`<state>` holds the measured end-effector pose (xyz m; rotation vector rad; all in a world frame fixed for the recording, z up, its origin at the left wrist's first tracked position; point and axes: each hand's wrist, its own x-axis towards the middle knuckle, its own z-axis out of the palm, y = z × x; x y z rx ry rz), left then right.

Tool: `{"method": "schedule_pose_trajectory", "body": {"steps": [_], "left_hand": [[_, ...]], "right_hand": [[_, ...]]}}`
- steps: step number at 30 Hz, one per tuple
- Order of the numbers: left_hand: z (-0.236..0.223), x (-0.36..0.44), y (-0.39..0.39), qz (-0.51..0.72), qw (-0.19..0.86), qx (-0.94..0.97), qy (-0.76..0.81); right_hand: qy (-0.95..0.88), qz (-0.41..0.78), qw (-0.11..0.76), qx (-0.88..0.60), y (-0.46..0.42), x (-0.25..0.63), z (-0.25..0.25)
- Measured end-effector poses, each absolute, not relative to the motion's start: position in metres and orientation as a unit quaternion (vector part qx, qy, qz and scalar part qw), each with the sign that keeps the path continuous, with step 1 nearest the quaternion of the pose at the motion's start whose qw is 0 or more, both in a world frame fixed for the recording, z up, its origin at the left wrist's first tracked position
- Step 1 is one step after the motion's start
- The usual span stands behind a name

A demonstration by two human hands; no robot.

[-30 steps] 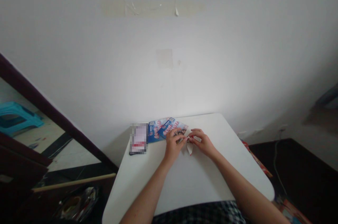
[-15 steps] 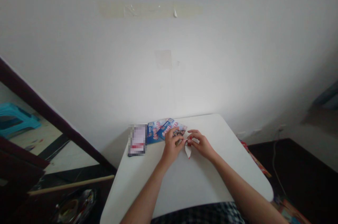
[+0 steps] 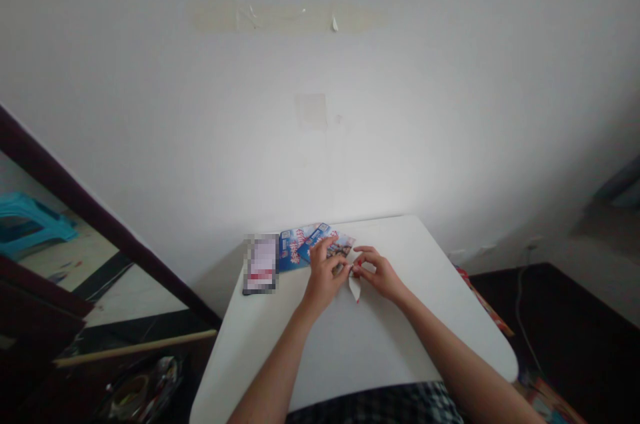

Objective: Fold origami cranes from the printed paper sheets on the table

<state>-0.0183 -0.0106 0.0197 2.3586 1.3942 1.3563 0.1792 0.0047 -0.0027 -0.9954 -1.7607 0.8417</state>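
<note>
Between my two hands is a small folded piece of paper (image 3: 355, 288), white with some red, its pointed end hanging down toward me. My left hand (image 3: 325, 272) pinches it from the left with thumb and forefinger, the other fingers raised and bent. From the right, my right hand (image 3: 380, 272) grips the same paper between thumb and fingertips. The fingers hide the paper's middle. Just behind my left hand lie blue printed leaflets (image 3: 291, 257) with red and white lettering, overlapping each other and partly covered by that hand.
A phone-like object (image 3: 261, 265), blurred out, lies at the left end of the white table (image 3: 370, 357). The wall (image 3: 400, 111) rises directly behind. On the floor at left are a wooden stick (image 3: 135, 348) and a dark bag (image 3: 145, 391); a blue stool (image 3: 37, 224) stands beyond.
My fingers shift slightly on the paper, and its lower tip now points a little further down and left. My left hand has moved slightly left. The leaflets stay put.
</note>
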Motion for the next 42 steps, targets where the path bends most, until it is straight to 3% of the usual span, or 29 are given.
{"method": "schedule_pose_trajectory", "body": {"steps": [42], "left_hand": [[-0.006,-0.006,-0.005,0.468,0.064,0.738,0.482]], "right_hand": [[-0.729,0.246,0.493,-0.405,0.009,0.176,-0.005]]}}
